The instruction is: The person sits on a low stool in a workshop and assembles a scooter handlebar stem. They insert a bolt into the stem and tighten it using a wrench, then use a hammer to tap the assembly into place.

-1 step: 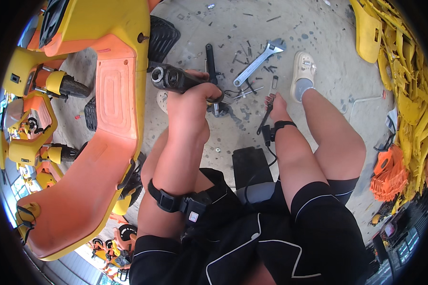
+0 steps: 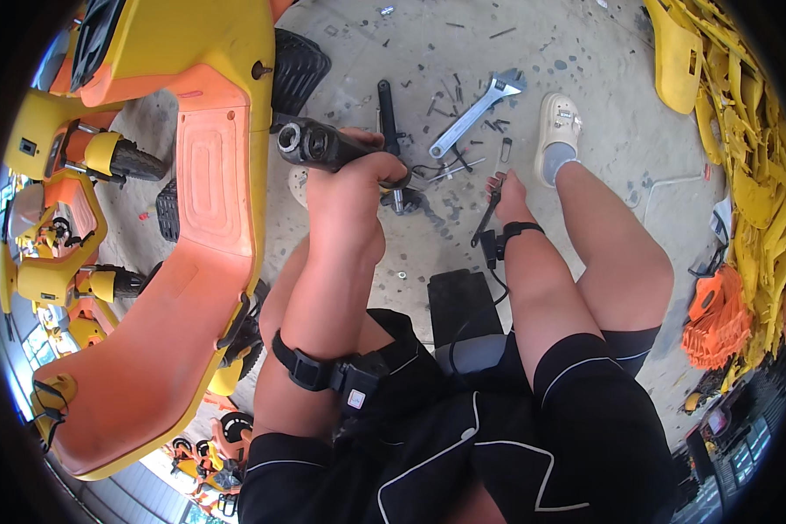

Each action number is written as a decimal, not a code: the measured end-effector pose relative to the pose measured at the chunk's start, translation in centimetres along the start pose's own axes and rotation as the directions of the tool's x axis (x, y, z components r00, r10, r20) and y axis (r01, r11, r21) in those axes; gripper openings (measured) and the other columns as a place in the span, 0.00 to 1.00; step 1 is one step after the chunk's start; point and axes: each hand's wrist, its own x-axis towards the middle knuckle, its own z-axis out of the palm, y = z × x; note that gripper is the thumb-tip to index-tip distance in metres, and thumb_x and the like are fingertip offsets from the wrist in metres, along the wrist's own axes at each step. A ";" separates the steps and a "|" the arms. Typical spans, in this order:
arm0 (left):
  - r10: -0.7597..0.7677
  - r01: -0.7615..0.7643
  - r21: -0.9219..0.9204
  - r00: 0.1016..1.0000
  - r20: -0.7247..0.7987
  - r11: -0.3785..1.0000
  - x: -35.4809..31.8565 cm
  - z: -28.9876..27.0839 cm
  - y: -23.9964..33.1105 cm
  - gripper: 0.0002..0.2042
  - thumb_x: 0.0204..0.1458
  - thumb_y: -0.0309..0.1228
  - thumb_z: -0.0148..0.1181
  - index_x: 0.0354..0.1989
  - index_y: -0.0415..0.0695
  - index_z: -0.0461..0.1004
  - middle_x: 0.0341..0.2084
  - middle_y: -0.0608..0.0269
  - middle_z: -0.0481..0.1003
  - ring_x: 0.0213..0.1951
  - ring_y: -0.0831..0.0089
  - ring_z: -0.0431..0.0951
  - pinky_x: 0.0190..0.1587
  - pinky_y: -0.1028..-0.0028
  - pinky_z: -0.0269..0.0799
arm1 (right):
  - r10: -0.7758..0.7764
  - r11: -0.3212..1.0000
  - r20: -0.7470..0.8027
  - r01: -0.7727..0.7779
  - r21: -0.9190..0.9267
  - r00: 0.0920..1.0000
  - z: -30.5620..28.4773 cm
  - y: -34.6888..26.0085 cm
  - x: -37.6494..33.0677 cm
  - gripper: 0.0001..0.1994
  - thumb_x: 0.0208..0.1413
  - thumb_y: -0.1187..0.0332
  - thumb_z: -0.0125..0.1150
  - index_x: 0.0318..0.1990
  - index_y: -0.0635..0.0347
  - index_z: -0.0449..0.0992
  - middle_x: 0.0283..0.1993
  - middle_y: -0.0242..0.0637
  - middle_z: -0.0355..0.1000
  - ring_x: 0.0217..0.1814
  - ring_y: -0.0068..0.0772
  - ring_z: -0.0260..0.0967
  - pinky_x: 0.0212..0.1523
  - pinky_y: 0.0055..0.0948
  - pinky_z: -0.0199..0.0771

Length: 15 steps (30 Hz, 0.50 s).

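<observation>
My left hand (image 2: pixel 348 185) is wrapped around a thick black cylindrical tool (image 2: pixel 310 146) with round, metal-rimmed openings at its left end. Below those fingers a short chrome socket-like piece (image 2: pixel 399 201) shows; whether it joins the black tool I cannot tell. Closed near my right knee, my right hand (image 2: pixel 513 197) grips a slim dark wrench-like tool (image 2: pixel 487 217) that slants down beside the wrist. A flat silver slotted piece (image 2: pixel 505 150) shows just beyond its fingertips. On the floor ahead lies a large silver adjustable wrench (image 2: pixel 478 113). A black-handled tool (image 2: pixel 387 109) lies left of it.
Bolts and small metal bits (image 2: pixel 445 109) litter the grey floor. At the left stands a yellow and orange vehicle body (image 2: pixel 205 175), with small wheeled vehicles (image 2: pixel 52 281) behind it. Yellow plastic parts (image 2: pixel 751 192) and an orange bundle (image 2: pixel 714 323) are piled at the right.
</observation>
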 end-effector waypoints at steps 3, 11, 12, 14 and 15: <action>0.024 -0.024 0.001 1.000 -0.008 1.000 -0.3 0.4 -0.3 0.18 0.34 0.12 0.60 0.38 0.38 0.72 0.33 0.60 0.71 0.37 0.68 0.71 0.44 0.70 0.67 | 0.022 0.999 -0.043 -0.020 0.046 0.999 1.1 0.8 -0.2 0.21 0.68 0.49 0.43 0.48 0.59 0.71 0.38 0.38 0.75 0.34 0.35 0.72 0.31 0.39 0.68; -0.107 0.107 0.024 0.994 0.011 0.994 -0.1 0.0 -1.6 0.20 0.34 0.10 0.60 0.40 0.37 0.72 0.38 0.56 0.72 0.39 0.65 0.74 0.46 0.68 0.69 | -0.229 0.951 0.026 0.229 -0.208 0.973 2.5 3.1 5.9 0.13 0.60 0.58 0.60 0.43 0.58 0.74 0.34 0.34 0.73 0.33 0.30 0.70 0.32 0.35 0.68; -0.110 0.110 0.029 0.994 0.013 0.994 -0.1 0.0 -1.7 0.20 0.34 0.10 0.60 0.40 0.37 0.71 0.38 0.56 0.72 0.39 0.65 0.74 0.46 0.68 0.69 | -0.298 0.917 0.047 0.300 -0.265 0.953 2.9 3.2 6.5 0.13 0.60 0.59 0.61 0.42 0.59 0.75 0.33 0.33 0.73 0.33 0.29 0.70 0.32 0.34 0.68; -0.118 0.117 0.040 0.993 0.022 0.992 -0.3 0.0 -1.8 0.20 0.34 0.10 0.60 0.40 0.37 0.71 0.37 0.56 0.72 0.39 0.65 0.75 0.46 0.68 0.69 | -0.358 0.828 0.010 0.322 -0.459 0.934 3.1 3.7 7.5 0.19 0.60 0.54 0.59 0.45 0.63 0.76 0.42 0.41 0.76 0.42 0.41 0.73 0.41 0.39 0.71; -0.115 0.114 0.043 0.993 0.024 0.993 -0.3 0.1 -1.9 0.20 0.34 0.09 0.60 0.40 0.37 0.71 0.37 0.56 0.72 0.39 0.65 0.75 0.46 0.68 0.69 | -0.393 0.770 -0.005 0.326 -0.549 0.919 3.1 3.8 8.1 0.22 0.59 0.52 0.58 0.47 0.65 0.77 0.46 0.45 0.78 0.47 0.47 0.75 0.46 0.42 0.72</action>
